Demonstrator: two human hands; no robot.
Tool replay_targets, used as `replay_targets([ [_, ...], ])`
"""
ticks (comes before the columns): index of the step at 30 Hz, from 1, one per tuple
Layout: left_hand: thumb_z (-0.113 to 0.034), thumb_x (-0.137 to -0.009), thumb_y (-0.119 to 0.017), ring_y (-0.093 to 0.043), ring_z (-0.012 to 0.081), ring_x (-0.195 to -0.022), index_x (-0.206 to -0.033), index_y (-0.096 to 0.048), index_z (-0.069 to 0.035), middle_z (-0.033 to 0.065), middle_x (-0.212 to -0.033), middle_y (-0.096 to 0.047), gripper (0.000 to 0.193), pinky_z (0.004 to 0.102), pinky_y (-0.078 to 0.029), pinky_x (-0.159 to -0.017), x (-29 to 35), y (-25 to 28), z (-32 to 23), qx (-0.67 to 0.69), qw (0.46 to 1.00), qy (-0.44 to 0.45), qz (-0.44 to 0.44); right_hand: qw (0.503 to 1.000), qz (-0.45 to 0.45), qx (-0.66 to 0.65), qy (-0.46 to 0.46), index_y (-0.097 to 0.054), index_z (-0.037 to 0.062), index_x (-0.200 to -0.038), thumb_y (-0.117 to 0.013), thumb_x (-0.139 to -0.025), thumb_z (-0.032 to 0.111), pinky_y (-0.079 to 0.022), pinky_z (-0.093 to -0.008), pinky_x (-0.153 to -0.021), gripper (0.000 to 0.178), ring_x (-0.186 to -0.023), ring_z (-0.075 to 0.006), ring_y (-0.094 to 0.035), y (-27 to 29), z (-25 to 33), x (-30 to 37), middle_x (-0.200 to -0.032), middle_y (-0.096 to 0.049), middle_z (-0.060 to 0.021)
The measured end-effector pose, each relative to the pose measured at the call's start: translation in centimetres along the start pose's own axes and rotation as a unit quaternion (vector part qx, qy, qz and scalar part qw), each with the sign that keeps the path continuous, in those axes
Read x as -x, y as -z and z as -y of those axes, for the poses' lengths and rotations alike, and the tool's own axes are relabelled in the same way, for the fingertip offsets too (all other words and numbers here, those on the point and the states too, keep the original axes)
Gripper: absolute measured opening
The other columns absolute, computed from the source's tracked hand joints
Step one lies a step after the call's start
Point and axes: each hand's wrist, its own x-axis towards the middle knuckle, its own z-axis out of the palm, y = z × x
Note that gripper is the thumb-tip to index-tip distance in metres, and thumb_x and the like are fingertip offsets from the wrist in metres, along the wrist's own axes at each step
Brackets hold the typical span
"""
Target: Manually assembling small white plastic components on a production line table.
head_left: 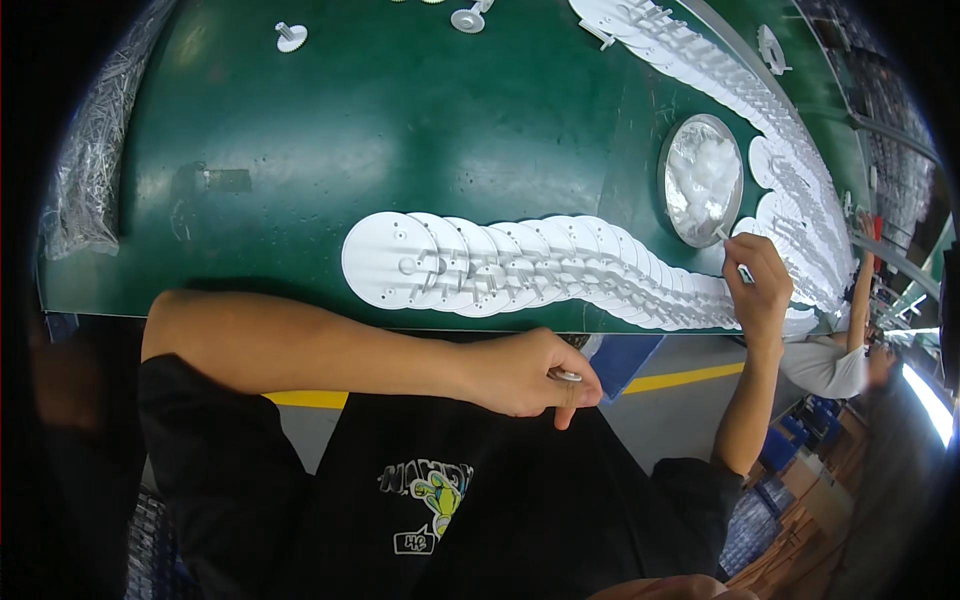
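Near the front edge of the table, my left hand is closed round a small shiny metal piece, mostly hidden by the fingers. My right hand pinches a thin stick with a pale tip, which reaches the near rim of a round metal bowl. Inside the bowl lies a whitish, translucent, grease-like mass. Between my hands and the bowl, a long row of overlapping white plastic discs with small posts runs along the front edge; its right end passes under my right hand.
A second row of white discs curves down the right side of the green table. White gears stand at the back. A clear plastic bag lies along the left edge. At far right, another person's sleeve shows.
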Motion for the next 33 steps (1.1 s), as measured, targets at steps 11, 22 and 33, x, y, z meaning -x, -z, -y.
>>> replay_targets([
  [11, -0.023, -0.097, -0.051, -0.056, 0.0086, -0.071, -0.109, -0.061, 0.002, 0.0035, -0.069, -0.063, 0.029, 0.0255, -0.045, -0.074, -0.1, 0.0, 0.8, -0.068, 0.996, -0.058, -0.018, 0.970, 0.059, 0.133, 0.194, -0.064, -0.0026, -0.090, -0.062, -0.066, -0.004, -0.049, -0.0379, -0.072, 0.025, -0.081, -0.0295, -0.061, 0.8, -1.2, -1.3, -0.094, -0.062, -0.0136],
  [22, -0.021, -0.096, -0.049, -0.049, 0.0080, -0.063, -0.108, -0.058, 0.001, 0.0012, -0.071, -0.054, 0.027, 0.0236, -0.039, -0.055, 0.0, 0.0, 0.7, 0.009, 0.998, 0.045, -0.034, 0.996, -0.082, -0.034, -0.001, -0.064, -0.0013, -0.084, -0.068, -0.074, -0.008, -0.048, -0.0258, -0.059, 0.013, -0.065, -0.0172, -0.059, 1.8, 4.5, -2.5, -0.083, -0.065, -0.0115],
  [33, -0.026, -0.090, -0.056, -0.047, 0.0109, -0.048, -0.100, -0.057, 0.003, 0.0052, -0.069, -0.062, 0.031, 0.0259, -0.036, -0.041, -1.8, 0.0, 3.0, -0.048, 0.993, -0.103, -0.023, 0.955, 0.007, -0.149, 0.256, -0.062, -0.0051, -0.090, -0.070, -0.058, 0.001, -0.046, -0.0356, -0.059, 0.033, -0.069, -0.0279, -0.060, 0.4, 16.1, -8.2, -0.083, -0.062, -0.0142],
])
